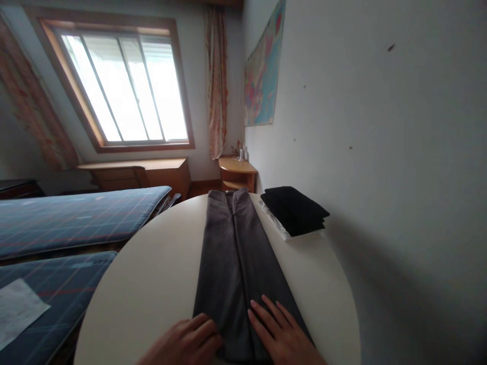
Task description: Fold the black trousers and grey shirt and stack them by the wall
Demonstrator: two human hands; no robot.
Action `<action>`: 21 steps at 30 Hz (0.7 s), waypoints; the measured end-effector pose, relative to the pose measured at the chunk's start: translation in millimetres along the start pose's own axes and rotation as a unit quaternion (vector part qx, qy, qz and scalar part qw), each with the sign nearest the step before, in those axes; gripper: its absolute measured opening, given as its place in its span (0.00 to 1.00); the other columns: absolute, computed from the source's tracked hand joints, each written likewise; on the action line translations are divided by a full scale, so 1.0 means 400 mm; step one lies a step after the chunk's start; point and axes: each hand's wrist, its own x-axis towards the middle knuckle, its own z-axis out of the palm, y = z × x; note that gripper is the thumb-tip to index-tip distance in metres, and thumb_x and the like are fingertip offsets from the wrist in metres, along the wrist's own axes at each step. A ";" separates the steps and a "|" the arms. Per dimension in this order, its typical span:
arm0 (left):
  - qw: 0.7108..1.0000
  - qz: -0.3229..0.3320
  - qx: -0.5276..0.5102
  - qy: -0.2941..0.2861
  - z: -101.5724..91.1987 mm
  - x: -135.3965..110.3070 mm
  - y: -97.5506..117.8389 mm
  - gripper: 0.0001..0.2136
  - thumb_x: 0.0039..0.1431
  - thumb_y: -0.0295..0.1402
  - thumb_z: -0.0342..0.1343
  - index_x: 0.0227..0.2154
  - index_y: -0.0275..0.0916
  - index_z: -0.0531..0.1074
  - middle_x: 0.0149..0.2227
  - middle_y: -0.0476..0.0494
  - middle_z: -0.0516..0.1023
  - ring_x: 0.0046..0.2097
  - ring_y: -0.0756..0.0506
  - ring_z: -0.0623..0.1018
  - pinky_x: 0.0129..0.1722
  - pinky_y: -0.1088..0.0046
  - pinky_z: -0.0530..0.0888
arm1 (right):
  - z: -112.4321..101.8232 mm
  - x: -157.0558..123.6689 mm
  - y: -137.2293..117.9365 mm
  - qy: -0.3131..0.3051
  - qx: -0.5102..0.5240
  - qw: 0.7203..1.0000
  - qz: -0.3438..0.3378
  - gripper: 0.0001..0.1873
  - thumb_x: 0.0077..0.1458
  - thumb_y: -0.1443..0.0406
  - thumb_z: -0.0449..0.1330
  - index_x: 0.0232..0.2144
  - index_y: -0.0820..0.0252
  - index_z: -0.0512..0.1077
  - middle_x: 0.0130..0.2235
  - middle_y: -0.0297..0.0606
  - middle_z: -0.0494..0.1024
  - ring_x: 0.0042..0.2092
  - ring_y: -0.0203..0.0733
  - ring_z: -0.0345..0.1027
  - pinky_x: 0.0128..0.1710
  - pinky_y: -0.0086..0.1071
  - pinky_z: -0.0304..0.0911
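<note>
Dark grey trousers (224, 263) lie lengthwise on a round cream table (160, 263), waistband at the far edge and legs side by side toward me. On the near right leg my right hand (279, 329) rests flat, its fingers spread. My left hand (190, 339) is at the near left edge of the trousers, fingers curled and closed on the cloth there; its thumb is mostly out of sight. Right of the waistband sits a stack of folded black cloth (292, 208) on clear plastic wrapping (279, 228).
A white wall (399, 203) runs close along the table's right side. To the left are plaid mattresses (76, 213), with a white paper (19, 309) on the nearer one. A wooden desk (152, 172) stands under the window, and a small corner shelf (238, 166) behind the table.
</note>
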 end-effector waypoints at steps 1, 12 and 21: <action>1.000 -0.021 -0.020 -0.007 -0.007 0.006 0.000 0.08 0.63 0.23 0.51 0.40 0.42 0.69 0.34 0.49 0.76 0.36 0.48 0.76 0.34 0.78 0.72 | -0.002 0.004 -0.006 0.008 -0.002 1.000 0.009 0.29 0.64 0.64 0.53 0.66 0.57 0.57 0.63 0.37 0.68 0.61 0.49 0.64 0.54 0.38 0.66; 0.988 -0.043 -0.084 -0.124 -0.086 0.045 -0.017 0.11 0.59 0.26 0.57 0.44 0.44 0.70 0.42 0.49 0.78 0.41 0.46 0.78 0.39 0.73 0.73 | -0.070 0.066 -0.011 -0.162 0.194 0.958 0.133 0.34 0.50 0.68 0.58 0.62 0.55 0.67 0.61 0.41 0.71 0.60 0.55 0.63 0.57 0.45 0.65; 0.988 -0.005 -0.064 -0.144 -0.068 -0.006 -0.053 0.34 0.49 0.19 0.60 0.58 0.50 0.65 0.64 0.45 0.67 0.61 0.37 0.71 0.57 0.58 0.73 | -0.146 0.101 0.017 -0.253 0.232 0.935 0.092 0.39 0.50 0.73 0.53 0.65 0.57 0.62 0.66 0.40 0.63 0.65 0.57 0.57 0.63 0.51 0.59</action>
